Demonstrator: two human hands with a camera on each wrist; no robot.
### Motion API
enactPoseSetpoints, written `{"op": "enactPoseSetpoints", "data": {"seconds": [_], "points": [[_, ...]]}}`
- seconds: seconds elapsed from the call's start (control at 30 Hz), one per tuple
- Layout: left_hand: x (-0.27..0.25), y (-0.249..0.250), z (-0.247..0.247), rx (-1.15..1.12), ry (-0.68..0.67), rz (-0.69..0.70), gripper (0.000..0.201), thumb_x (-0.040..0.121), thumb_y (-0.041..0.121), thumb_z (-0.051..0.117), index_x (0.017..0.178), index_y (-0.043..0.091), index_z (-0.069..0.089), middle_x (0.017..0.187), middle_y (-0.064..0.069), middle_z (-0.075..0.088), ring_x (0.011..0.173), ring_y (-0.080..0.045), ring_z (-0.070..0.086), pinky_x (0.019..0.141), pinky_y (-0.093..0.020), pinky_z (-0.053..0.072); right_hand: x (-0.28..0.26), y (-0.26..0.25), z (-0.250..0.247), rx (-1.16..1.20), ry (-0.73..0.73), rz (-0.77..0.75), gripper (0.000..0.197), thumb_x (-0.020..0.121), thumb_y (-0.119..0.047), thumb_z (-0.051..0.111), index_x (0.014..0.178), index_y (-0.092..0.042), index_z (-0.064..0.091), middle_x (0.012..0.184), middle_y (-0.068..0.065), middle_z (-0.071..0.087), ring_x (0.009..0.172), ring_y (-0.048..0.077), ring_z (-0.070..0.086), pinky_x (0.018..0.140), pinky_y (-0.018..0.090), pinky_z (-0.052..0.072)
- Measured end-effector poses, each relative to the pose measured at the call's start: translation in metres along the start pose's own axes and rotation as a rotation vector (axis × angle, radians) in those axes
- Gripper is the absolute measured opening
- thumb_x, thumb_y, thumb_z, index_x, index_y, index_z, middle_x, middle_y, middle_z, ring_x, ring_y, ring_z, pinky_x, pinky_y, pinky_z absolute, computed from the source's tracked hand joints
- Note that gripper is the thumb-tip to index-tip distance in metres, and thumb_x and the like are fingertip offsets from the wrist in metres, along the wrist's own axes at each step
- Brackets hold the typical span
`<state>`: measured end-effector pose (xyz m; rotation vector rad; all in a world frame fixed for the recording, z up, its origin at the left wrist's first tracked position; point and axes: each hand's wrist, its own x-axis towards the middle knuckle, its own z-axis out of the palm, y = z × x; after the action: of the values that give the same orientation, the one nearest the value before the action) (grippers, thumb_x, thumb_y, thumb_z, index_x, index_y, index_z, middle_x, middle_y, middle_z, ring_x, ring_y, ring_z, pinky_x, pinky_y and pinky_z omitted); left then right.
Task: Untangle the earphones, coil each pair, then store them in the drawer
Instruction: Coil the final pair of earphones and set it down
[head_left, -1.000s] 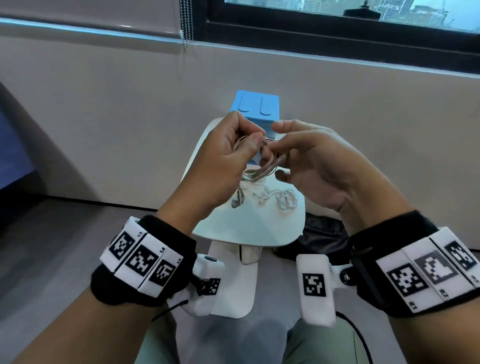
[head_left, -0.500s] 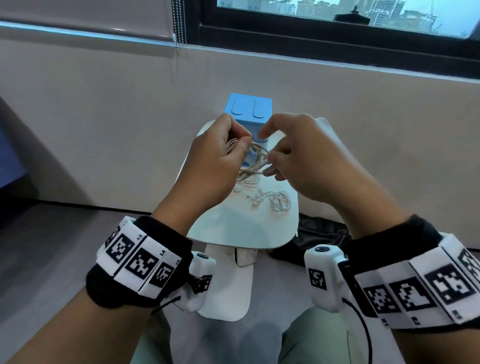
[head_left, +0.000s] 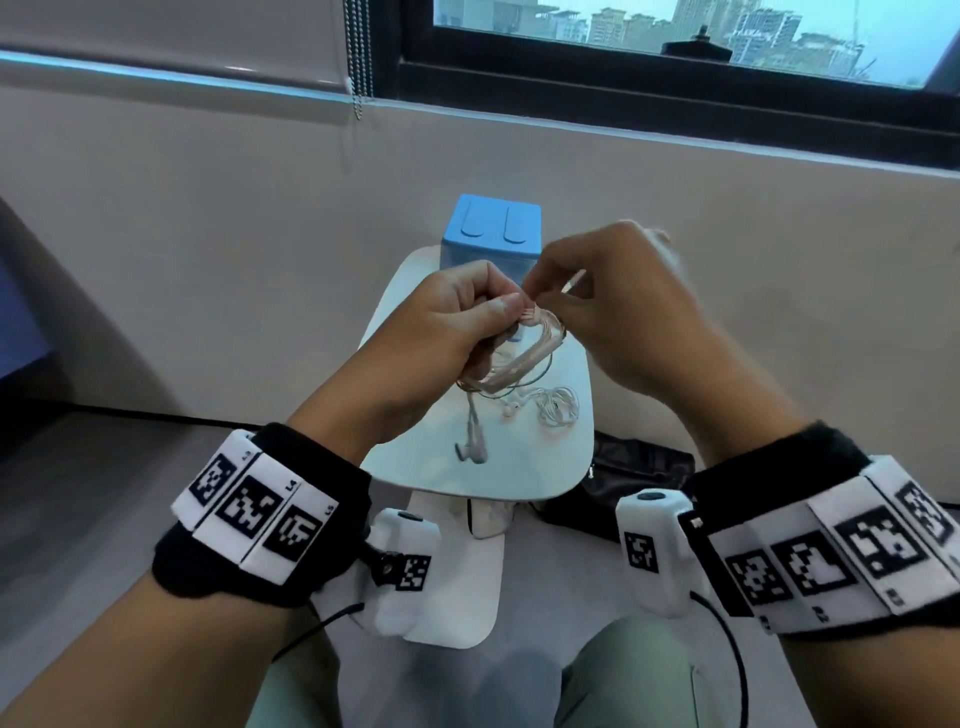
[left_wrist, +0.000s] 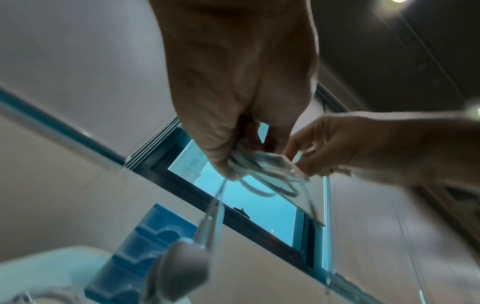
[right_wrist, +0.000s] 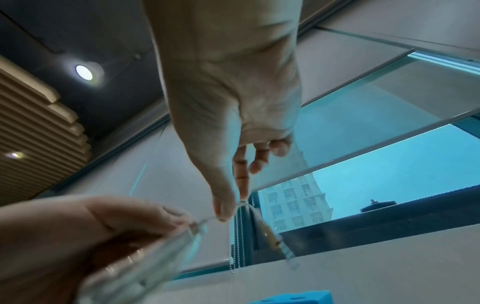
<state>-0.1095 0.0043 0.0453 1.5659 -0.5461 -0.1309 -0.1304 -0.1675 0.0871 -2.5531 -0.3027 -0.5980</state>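
Above the small white table (head_left: 519, 467), my left hand (head_left: 467, 317) grips a coiled loop of white earphone cable (head_left: 514, 364); its earbuds (head_left: 475, 449) dangle toward the tabletop. My right hand (head_left: 540, 301) pinches the cable's free end at the top of the coil, thumb against forefinger. In the left wrist view the coil (left_wrist: 262, 172) hangs from my left hand's fingers (left_wrist: 221, 160) and an earbud (left_wrist: 182, 265) swings close to the camera. The right wrist view shows the pinched cable end (right_wrist: 241, 205). A second coiled pair (head_left: 556, 410) lies on the table. A blue drawer box (head_left: 491, 223) stands at the table's far end.
The table stands on a white pedestal base (head_left: 447, 587) on grey floor, close to a grey wall under a window (head_left: 675, 31). A black bag (head_left: 623, 478) lies on the floor right of the table. My knees (head_left: 623, 675) are at the bottom edge.
My right hand has turned over and risen, its fingers now pinching the cable end at the top of the coil. The left hand keeps its grip. The earbuds hang lower toward the table.
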Motion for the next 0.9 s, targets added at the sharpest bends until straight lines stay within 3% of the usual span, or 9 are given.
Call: {"op": "enactPoseSetpoints", "data": {"seconds": [0.1, 0.17, 0.23, 0.37, 0.5, 0.6, 0.7, 0.8, 0.9], "points": [[-0.002, 0.000, 0.003, -0.060, 0.064, 0.075, 0.019, 0.106, 0.007, 0.051, 0.088, 0.010, 0.057, 0.064, 0.004, 0.054, 0.050, -0.007, 0.040, 0.050, -0.019, 0.034, -0.005, -0.002, 0.003, 0.589, -0.098, 0.206, 0.002, 0.087, -0.001, 0.074, 0.086, -0.002, 0.076, 0.078, 0.012, 0.075, 0.069, 0.024, 0.071, 0.069, 0.029, 0.059], [-0.003, -0.001, 0.005, -0.007, 0.135, 0.136, 0.018, 0.105, 0.006, 0.053, 0.089, 0.012, 0.057, 0.069, 0.004, 0.062, 0.055, -0.005, 0.054, 0.054, -0.017, 0.043, -0.007, -0.006, 0.001, 0.983, -0.203, 0.386, 0.010, 0.092, 0.005, 0.061, 0.092, 0.006, 0.071, 0.078, 0.018, 0.072, 0.069, 0.026, 0.070, 0.077, 0.038, 0.062], [-0.003, -0.003, 0.005, 0.045, 0.177, 0.179, 0.016, 0.105, 0.008, 0.055, 0.090, 0.013, 0.058, 0.076, 0.003, 0.065, 0.063, -0.007, 0.063, 0.061, -0.019, 0.051, -0.009, -0.006, -0.001, 1.189, -0.291, 0.483, 0.020, 0.093, -0.002, 0.054, 0.104, 0.006, 0.069, 0.087, 0.021, 0.071, 0.079, 0.034, 0.070, 0.089, 0.047, 0.059], [-0.004, -0.006, 0.002, 0.165, 0.208, 0.240, 0.013, 0.105, 0.013, 0.056, 0.092, 0.014, 0.057, 0.074, 0.006, 0.065, 0.062, -0.014, 0.061, 0.064, -0.030, 0.052, -0.011, -0.007, 0.005, 1.085, -0.280, 0.446, 0.037, 0.088, 0.002, 0.068, 0.124, -0.003, 0.059, 0.093, 0.018, 0.071, 0.088, 0.035, 0.068, 0.078, 0.038, 0.051], [-0.003, -0.009, 0.001, 0.217, 0.197, 0.243, 0.011, 0.104, 0.018, 0.056, 0.094, 0.013, 0.058, 0.076, 0.000, 0.065, 0.070, -0.020, 0.064, 0.069, -0.042, 0.055, -0.012, -0.006, 0.010, 1.170, -0.267, 0.522, 0.042, 0.089, 0.008, 0.062, 0.123, -0.014, 0.049, 0.081, 0.013, 0.071, 0.069, 0.023, 0.067, 0.063, 0.031, 0.037], [-0.002, -0.012, -0.003, 0.286, 0.211, 0.242, 0.011, 0.103, 0.023, 0.058, 0.093, 0.020, 0.059, 0.085, 0.003, 0.066, 0.077, -0.013, 0.059, 0.072, -0.034, 0.048, -0.014, -0.006, 0.007, 1.292, -0.300, 0.581, 0.033, 0.092, 0.007, 0.055, 0.114, -0.017, 0.049, 0.080, 0.009, 0.065, 0.071, 0.018, 0.063, 0.058, 0.028, 0.037], [0.000, -0.012, -0.005, 0.318, 0.220, 0.248, 0.011, 0.104, 0.021, 0.059, 0.093, 0.020, 0.059, 0.079, 0.015, 0.061, 0.072, -0.003, 0.054, 0.070, -0.024, 0.042, -0.013, -0.008, 0.006, 1.249, -0.325, 0.524, 0.034, 0.091, 0.008, 0.057, 0.112, -0.017, 0.049, 0.085, 0.009, 0.063, 0.077, 0.018, 0.059, 0.060, 0.028, 0.035], [0.001, -0.012, -0.003, 0.354, 0.230, 0.244, 0.008, 0.104, 0.019, 0.058, 0.096, 0.017, 0.060, 0.072, 0.018, 0.058, 0.062, -0.001, 0.052, 0.060, -0.018, 0.041, -0.010, -0.008, 0.010, 0.949, -0.308, 0.366, 0.043, 0.086, 0.011, 0.069, 0.116, -0.013, 0.050, 0.092, 0.017, 0.066, 0.080, 0.025, 0.061, 0.067, 0.034, 0.046], [0.002, -0.011, -0.003, 0.370, 0.257, 0.248, 0.006, 0.103, 0.016, 0.058, 0.099, 0.016, 0.063, 0.075, 0.015, 0.063, 0.068, -0.001, 0.057, 0.064, -0.016, 0.042, -0.009, -0.007, 0.011, 0.609, -0.250, 0.186, 0.040, 0.089, 0.004, 0.072, 0.119, -0.016, 0.054, 0.096, 0.022, 0.072, 0.079, 0.037, 0.071, 0.072, 0.042, 0.063]]}}
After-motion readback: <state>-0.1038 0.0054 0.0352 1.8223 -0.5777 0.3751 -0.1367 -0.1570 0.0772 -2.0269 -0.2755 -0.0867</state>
